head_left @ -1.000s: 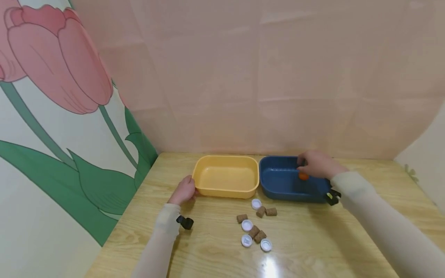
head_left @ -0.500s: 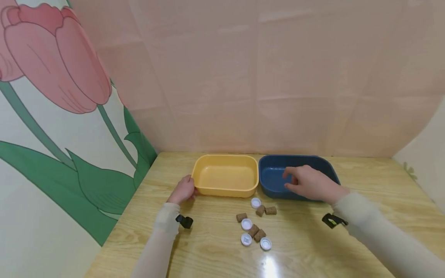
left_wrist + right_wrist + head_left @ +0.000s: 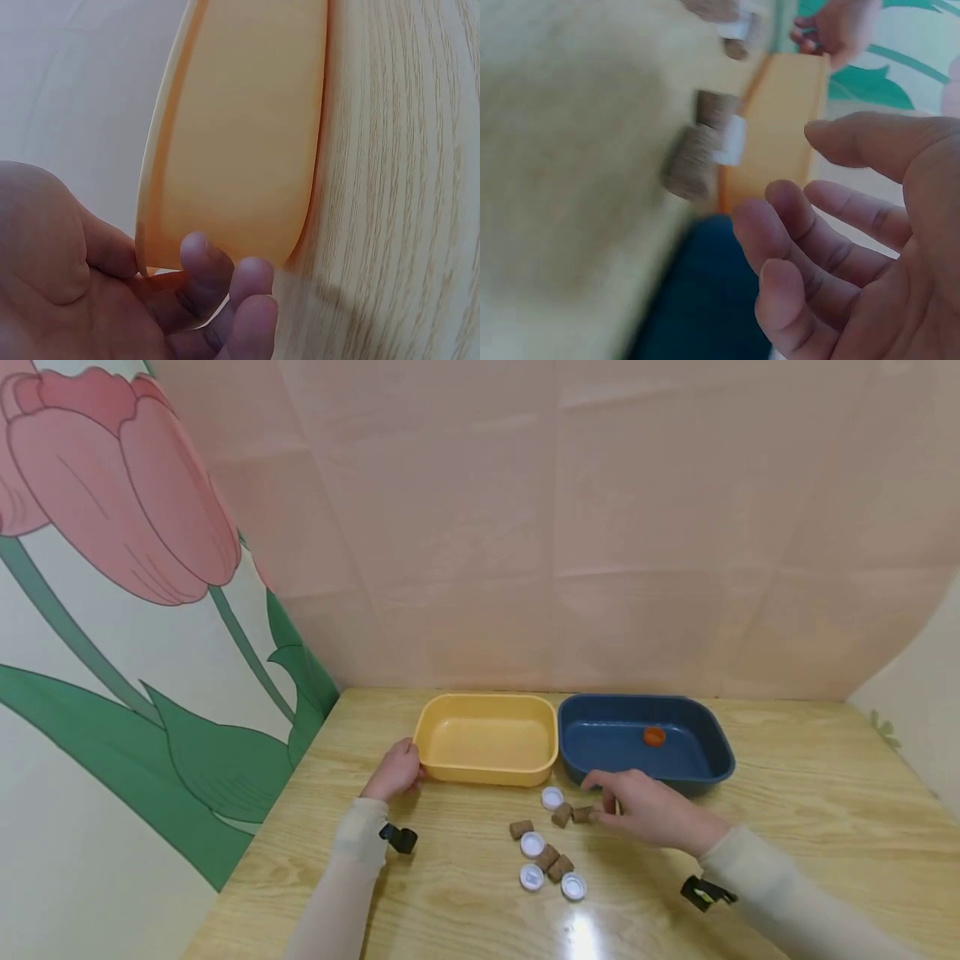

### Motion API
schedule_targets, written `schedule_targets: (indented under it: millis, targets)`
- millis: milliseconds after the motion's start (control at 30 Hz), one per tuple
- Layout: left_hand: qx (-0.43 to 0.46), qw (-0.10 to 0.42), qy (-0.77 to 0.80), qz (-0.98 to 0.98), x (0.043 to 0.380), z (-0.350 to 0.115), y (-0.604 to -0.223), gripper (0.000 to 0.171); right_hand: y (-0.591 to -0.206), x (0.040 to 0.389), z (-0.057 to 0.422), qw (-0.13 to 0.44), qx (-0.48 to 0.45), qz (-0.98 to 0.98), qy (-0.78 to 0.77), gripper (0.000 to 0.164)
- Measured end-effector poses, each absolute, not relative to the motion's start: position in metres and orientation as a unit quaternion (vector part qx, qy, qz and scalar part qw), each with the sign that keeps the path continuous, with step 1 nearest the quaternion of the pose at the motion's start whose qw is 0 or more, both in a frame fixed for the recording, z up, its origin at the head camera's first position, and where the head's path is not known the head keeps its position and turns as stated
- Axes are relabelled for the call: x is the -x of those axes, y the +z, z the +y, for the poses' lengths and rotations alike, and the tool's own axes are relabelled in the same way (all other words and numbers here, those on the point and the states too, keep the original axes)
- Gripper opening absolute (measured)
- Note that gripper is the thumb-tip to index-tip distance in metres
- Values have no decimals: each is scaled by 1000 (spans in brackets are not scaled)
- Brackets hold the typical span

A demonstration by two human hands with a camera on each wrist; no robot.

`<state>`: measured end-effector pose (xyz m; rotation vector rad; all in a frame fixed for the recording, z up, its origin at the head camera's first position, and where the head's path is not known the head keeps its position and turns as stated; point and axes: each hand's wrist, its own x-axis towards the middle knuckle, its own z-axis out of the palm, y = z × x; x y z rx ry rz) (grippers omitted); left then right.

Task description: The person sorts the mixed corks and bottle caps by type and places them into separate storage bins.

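My left hand (image 3: 394,770) holds the near left corner of a yellow plastic tray (image 3: 491,777). In the left wrist view its thumb lies at the rim and its curled fingers (image 3: 251,281) are at the outer wall. My right hand (image 3: 645,810), with nothing in it, hovers over the table in front of a blue tray (image 3: 600,762). Its thumb and fingers are apart, with the fingertips close to a brown cork (image 3: 582,815). A second cork (image 3: 562,815) and a white bottle cap (image 3: 552,798) lie just left of it. Inside the blue tray sits an orange bottle cap (image 3: 654,737).
Nearer the front of the wooden table (image 3: 450,893) lie more corks (image 3: 560,867) and white caps (image 3: 573,887), loosely scattered. Both trays stand side by side against the cloth-covered wall (image 3: 555,527). A wall with painted tulips (image 3: 120,485) rises at the left.
My right hand has let go of the orange cap in the blue tray, then moved out toward the front left to the corks. The left hand stays on the yellow tray.
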<state>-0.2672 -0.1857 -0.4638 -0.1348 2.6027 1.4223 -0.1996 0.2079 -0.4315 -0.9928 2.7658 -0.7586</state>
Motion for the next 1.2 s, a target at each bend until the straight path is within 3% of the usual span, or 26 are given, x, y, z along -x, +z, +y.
schedule_targets:
  millis: [167,400,1200]
  targets:
    - [46,88,482,870,268,-186,-465,35,-454,202,205,75,330,903,-264,37]
    - [43,90,479,872,266,-186,-464,35,-472,206,206,64,318,910,-258,35]
    - [46,84,480,872,266,-185,-463,34,-479,211,204,55,323,909,-257,18]
